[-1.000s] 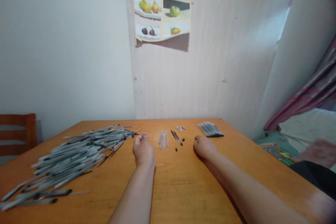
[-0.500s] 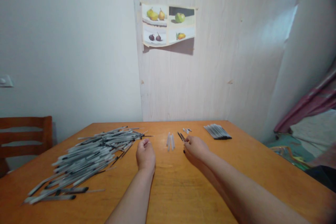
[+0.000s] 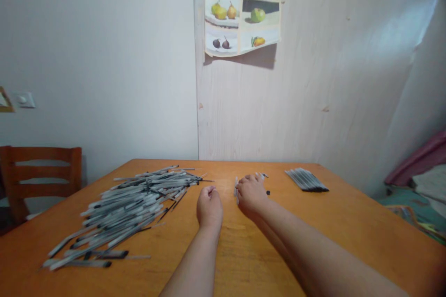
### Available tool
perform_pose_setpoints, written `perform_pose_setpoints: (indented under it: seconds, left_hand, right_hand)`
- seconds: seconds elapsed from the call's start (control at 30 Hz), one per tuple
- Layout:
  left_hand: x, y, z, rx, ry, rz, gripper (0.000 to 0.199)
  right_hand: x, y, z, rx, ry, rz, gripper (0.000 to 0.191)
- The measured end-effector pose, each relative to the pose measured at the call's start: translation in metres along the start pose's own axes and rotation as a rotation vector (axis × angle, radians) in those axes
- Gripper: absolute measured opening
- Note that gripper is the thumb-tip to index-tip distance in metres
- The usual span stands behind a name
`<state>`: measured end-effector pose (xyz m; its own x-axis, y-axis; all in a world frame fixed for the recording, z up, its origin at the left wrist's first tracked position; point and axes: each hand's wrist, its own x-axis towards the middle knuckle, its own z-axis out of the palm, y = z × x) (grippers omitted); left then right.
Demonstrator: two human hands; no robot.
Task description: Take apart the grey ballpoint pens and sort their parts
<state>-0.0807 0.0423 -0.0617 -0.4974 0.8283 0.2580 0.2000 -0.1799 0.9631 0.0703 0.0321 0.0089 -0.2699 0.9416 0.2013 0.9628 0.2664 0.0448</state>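
Observation:
My left hand [image 3: 209, 206] rests above the table with its fingers curled closed; whatever may be inside is hidden. Just right of it, my right hand [image 3: 251, 192] lies over a small group of translucent white tubes [image 3: 236, 189], fingers apart and touching or nearly touching them. Most of that group is covered by the hand, as are the thin dark pieces beside it. A small black piece [image 3: 268, 192] shows past the wrist side. Small white bits [image 3: 259, 175] lie just beyond the fingertips.
A large loose pile of grey translucent pens [image 3: 135, 204] with black ends covers the table's left side. At the right, a neat row of similar pens [image 3: 306, 180] lies side by side. The wooden table [image 3: 244, 255] meets the wall; a chair [image 3: 45, 171] stands left.
My right hand has shifted from the dark pieces leftward onto the translucent tubes, its fingers opening out. My left hand stays closed. The whole view has swung slightly left.

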Motion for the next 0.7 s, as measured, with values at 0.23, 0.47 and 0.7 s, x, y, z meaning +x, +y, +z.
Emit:
perform_pose_setpoints:
  seconds: [0.23, 0.47, 0.7]
  left_hand:
    - [-0.002, -0.003, 0.002, 0.07, -0.007, 0.013, 0.022]
    - [-0.005, 0.001, 0.001, 0.121, -0.022, 0.008, 0.024]
    - [-0.007, 0.007, -0.001, 0.154, -0.04, 0.0, 0.025]
  right_hand:
    - [0.01, -0.005, 0.01, 0.018, -0.023, -0.015, 0.031]
    - [0.02, -0.016, -0.003, 0.045, -0.036, 0.07, 0.034]
    - [0.023, -0.037, 0.0, -0.003, 0.037, 0.121, 0.041]
